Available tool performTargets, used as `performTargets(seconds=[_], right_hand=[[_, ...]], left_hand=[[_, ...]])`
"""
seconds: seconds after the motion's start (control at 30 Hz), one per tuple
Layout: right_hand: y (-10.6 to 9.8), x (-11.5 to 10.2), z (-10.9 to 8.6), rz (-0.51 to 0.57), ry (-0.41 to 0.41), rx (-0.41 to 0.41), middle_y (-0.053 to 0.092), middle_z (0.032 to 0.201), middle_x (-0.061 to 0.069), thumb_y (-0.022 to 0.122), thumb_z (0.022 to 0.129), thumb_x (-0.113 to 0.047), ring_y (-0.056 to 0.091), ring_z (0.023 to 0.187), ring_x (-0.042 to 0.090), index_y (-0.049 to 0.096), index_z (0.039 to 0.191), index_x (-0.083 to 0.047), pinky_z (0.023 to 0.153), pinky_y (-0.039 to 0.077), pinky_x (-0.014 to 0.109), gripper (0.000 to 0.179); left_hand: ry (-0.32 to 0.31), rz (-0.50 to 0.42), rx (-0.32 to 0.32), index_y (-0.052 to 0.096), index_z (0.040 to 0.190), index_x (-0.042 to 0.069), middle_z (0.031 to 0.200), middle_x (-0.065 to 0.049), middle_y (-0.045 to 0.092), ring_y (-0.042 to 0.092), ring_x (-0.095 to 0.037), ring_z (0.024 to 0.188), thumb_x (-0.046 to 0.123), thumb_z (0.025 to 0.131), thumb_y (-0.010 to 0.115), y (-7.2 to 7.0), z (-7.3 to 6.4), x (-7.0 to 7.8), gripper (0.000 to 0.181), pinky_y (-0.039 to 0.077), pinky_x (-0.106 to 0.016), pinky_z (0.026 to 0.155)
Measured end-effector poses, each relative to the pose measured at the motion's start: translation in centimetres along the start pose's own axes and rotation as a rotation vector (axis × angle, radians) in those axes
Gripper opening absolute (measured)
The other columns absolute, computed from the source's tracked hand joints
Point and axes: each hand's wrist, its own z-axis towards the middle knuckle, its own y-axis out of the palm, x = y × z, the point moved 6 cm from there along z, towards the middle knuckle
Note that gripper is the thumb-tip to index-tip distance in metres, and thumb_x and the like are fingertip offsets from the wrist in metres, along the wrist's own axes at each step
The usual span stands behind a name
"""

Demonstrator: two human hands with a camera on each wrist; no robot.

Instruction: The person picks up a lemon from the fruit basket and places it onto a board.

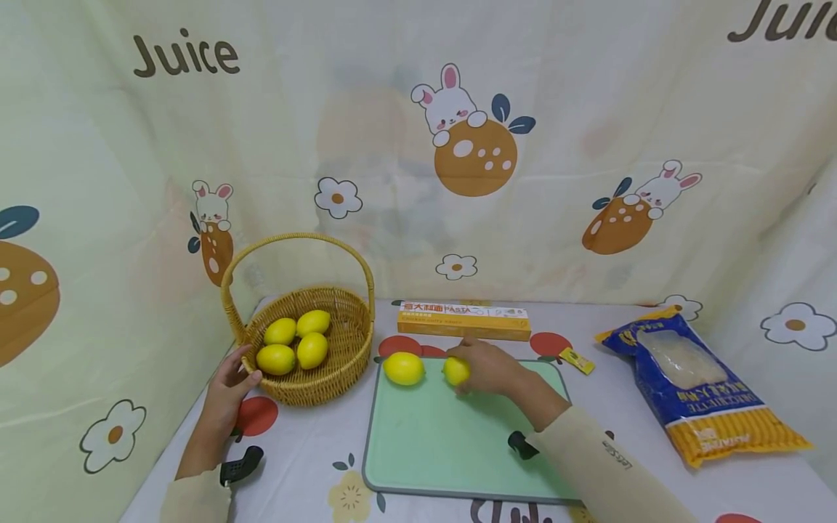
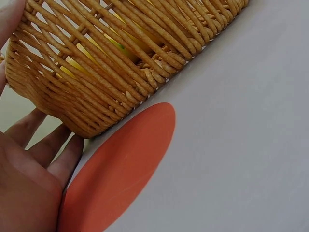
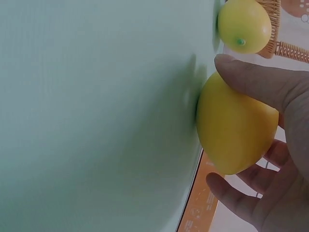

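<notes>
My right hand (image 1: pixel 489 369) grips a yellow lemon (image 3: pixel 236 128) at the far part of a green cutting board (image 1: pixel 451 436). In the right wrist view the thumb lies over the fruit and the fingers curl round its other side. A second lemon (image 1: pixel 403 369) lies on the board, left of the held one. On the left stands a wicker basket (image 1: pixel 307 394) with a tall arched handle and several lemons (image 1: pixel 312 351) inside. My left hand (image 1: pixel 229 391) holds the basket's left side, thumb near the rim; its fingers show against the weave (image 2: pixel 120 58) in the left wrist view.
Behind the board lies an orange-and-white pasta box (image 1: pixel 464 322). A small yellow sachet (image 1: pixel 577 361) sits off the board's far right corner. Farther right is a blue-and-yellow pasta bag (image 1: pixel 700 392). A printed curtain (image 1: pixel 392 240) hangs behind the table.
</notes>
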Motion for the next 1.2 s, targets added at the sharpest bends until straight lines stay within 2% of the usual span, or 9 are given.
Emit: performTargets(seconds=[0.13, 0.43, 0.73, 1.2], right_hand=[[-0.2, 0.0, 0.0, 0.005, 0.008, 0.006, 0.055, 0.116, -0.002, 0.090, 0.068, -0.033, 0.051, 0.099, 0.020, 0.063, 0.130, -0.023, 0.089, 0.050, 0.045, 0.068], [-0.3, 0.3, 0.2, -0.004, -0.005, 0.028, 0.054, 0.121, -0.001, 0.090, 0.066, -0.038, 0.051, 0.101, 0.020, 0.061, 0.133, -0.022, 0.089, 0.050, 0.044, 0.074], [-0.4, 0.0, 0.4, -0.006, -0.020, 0.025, 0.053, 0.127, 0.000, 0.089, 0.066, -0.040, 0.051, 0.104, 0.021, 0.060, 0.134, -0.023, 0.089, 0.051, 0.044, 0.076], [-1.9, -2.9, 1.0, -0.048, -0.074, 0.029, 0.050, 0.139, 0.002, 0.083, 0.074, -0.043, 0.047, 0.123, 0.025, 0.058, 0.136, -0.024, 0.096, 0.046, 0.049, 0.069]], left_hand=[[-0.001, -0.021, -0.004, 0.029, 0.153, 0.016, 0.161, -0.006, 0.015, 0.023, -0.035, 0.143, 0.022, 0.097, 0.062, 0.0, 0.1, 0.0, 0.065, 0.028, -0.049, 0.109], [-0.001, -0.001, 0.004, 0.030, 0.153, 0.016, 0.161, -0.008, 0.016, 0.024, -0.036, 0.142, 0.023, 0.096, 0.063, -0.1, 0.1, -0.2, 0.066, 0.031, -0.046, 0.106], [0.000, 0.001, 0.003, 0.028, 0.153, 0.014, 0.161, -0.006, 0.016, 0.023, -0.035, 0.143, 0.022, 0.097, 0.061, 0.0, 0.0, 0.2, 0.065, 0.028, -0.050, 0.108], [-0.001, -0.018, 0.005, 0.031, 0.152, 0.017, 0.161, -0.008, 0.015, 0.023, -0.037, 0.142, 0.025, 0.096, 0.063, -0.1, 0.1, -0.3, 0.066, 0.027, -0.053, 0.109]])
